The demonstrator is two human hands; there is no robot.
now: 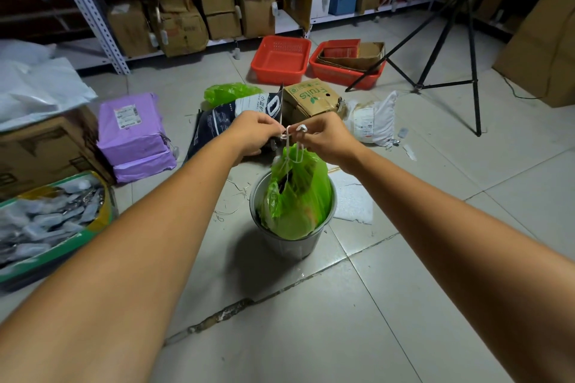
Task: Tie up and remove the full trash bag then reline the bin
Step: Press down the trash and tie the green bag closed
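Just above the bin, the left hand (253,130) and the right hand (326,137) meet close together, and each one pinches the white cord (290,146) between thumb and fingertips, the fingers curled. The cord goes down from the hands to the gathered neck of the green trash bag (298,196). This bag is full, and its lower part sits inside the grey metal bin (292,246), while its upper part rises over the rim. The bin stands upright on the tiled floor (373,305), in the middle of the view. At twelve o'clock from the bin, just behind the hands, lies a dark package (214,121), and at eleven o'clock beyond it a loose green bag (230,92). At one o'clock is a carton (311,96) with the word "Fruits" on it, and next to it at two o'clock a white sack (373,121). Farther at twelve o'clock is a red basket (280,59), with a second red basket (342,73) beside it that holds cardboard. A black tripod (445,50) stands at two o'clock. At ten o'clock purple parcels (133,130) are stacked, and shelves (217,3) with boxes fill the back.
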